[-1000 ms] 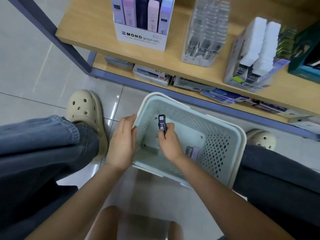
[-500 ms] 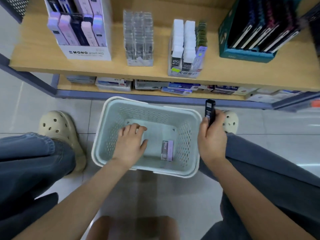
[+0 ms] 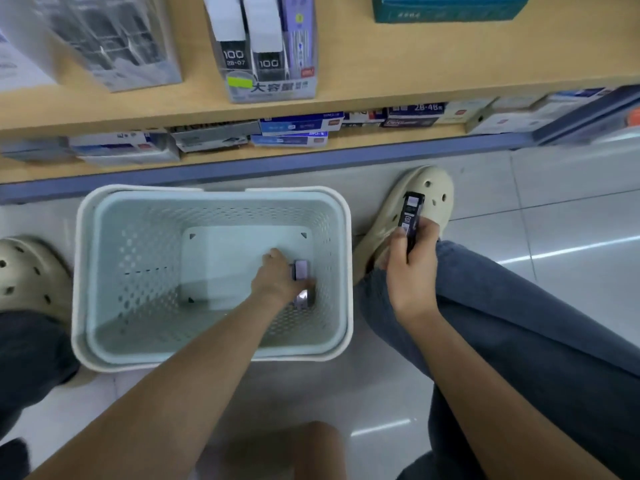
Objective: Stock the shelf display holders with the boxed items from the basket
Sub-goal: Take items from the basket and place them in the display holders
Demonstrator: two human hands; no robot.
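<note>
Head view: left hand (image 3: 277, 280) pinches a half-hidden lilac box (image 3: 301, 269) at the basket (image 3: 207, 197)'s right wall; right hand (image 3: 412, 271) grips a black box (image 3: 411, 211) over tiles (image 3: 571, 209).

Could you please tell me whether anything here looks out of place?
Nothing spilled or damaged. Only the flat boxes on the lower shelf lie in uneven, skewed stacks. The basket stands upright.
</note>
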